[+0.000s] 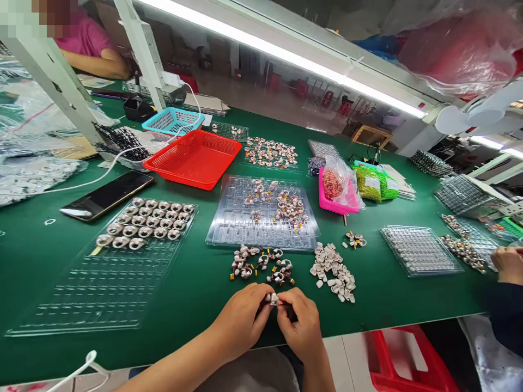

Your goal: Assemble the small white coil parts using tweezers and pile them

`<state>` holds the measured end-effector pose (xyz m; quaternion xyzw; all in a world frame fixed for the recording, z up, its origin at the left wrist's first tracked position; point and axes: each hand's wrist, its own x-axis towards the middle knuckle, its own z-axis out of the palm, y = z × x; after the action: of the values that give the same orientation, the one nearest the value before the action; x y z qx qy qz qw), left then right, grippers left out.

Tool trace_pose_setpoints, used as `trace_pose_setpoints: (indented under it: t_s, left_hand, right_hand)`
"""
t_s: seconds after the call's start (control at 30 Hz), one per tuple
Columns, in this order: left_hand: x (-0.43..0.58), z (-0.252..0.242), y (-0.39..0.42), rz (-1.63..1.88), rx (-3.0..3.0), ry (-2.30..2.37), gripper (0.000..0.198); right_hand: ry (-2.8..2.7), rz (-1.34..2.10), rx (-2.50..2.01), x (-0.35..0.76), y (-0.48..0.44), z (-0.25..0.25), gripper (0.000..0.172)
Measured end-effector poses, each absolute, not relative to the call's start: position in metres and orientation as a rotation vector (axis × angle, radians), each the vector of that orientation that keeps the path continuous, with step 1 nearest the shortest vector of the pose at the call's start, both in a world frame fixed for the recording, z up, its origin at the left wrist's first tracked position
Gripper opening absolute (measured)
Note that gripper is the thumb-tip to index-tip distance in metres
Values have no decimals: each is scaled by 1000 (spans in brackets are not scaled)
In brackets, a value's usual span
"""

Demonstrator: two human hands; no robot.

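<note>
My left hand point(242, 318) and my right hand point(300, 326) meet at the near edge of the green table point(196, 294). Both pinch one small white part point(273, 298) with thin wires between their fingertips. Just beyond them lies a loose cluster of wired parts point(261, 264), and to its right a heap of small white caps point(334, 272). A clear plastic tray point(102, 272) at my left holds rows of finished silver-white parts point(145, 223) in its far end.
A second clear tray point(261, 215) with scattered parts sits ahead. Behind it are a red basket point(194, 158), a blue basket point(172, 121) and a pink tray with bags point(339, 190). A phone point(107, 195) lies left. Other people's arms show far left point(98, 62) and right point(508, 264).
</note>
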<state>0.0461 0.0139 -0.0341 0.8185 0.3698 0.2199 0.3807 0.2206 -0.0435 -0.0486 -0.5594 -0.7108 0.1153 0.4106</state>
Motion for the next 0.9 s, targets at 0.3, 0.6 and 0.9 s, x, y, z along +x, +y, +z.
trace_pose_setpoints:
  t_s: [0.3, 0.6, 0.9]
  left_hand:
    - [46, -32, 14, 540, 2058, 972, 14]
    - [45, -25, 15, 603, 1950, 969, 16]
    - [44, -31, 14, 672, 1879, 973, 22]
  right_hand:
    - [-1738, 308, -1413, 221, -43, -47, 17]
    - [-1586, 302, -1513, 225, -46, -45, 14]
    - [-1550, 352, -1518, 225, -48, -48, 14]
